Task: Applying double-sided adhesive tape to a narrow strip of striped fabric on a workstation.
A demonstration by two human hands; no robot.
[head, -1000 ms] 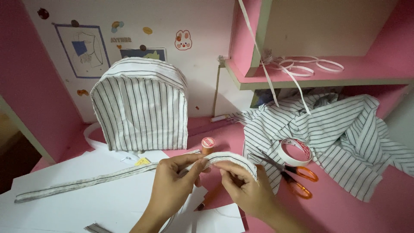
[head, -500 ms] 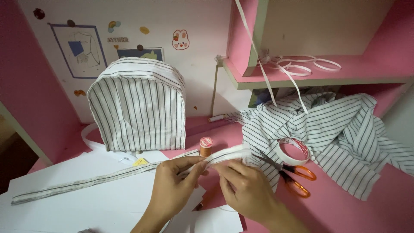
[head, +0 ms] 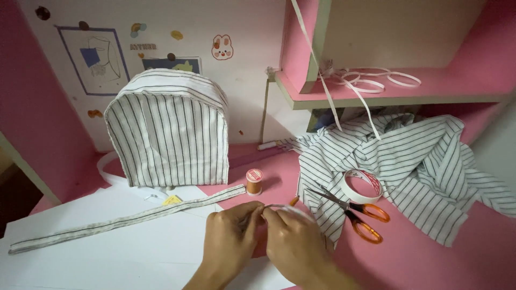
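Head view. Both hands meet low at centre over a pink worktop. The left hand and the right hand pinch between thumb and fingertips the near end of a narrow strip of white fabric with dark stripes; each grip is clamped on the strip, and the fingertips of the two hands almost touch. What passes under the hands cannot be told.

A long flat band of the same striped fabric lies diagonally on sheets of white paper that cover the left part of the worktop; it runs from the far left edge up towards a small spool of orange thread, which stands upright just beside its upper end. A small yellow scrap lies near the band.

Behind the paper stands a dome-shaped bag body of striped cloth, upright against the wall. To the right, a crumpled heap of striped fabric spreads over the worktop; a roll of white tape rests on it, and orange-handled scissors lie just beside the roll, blades pointing towards the hands.

The white back wall carries a framed drawing and small stickers. A pink shelf at upper right holds loops of white ribbon, one length hanging down over the heap.
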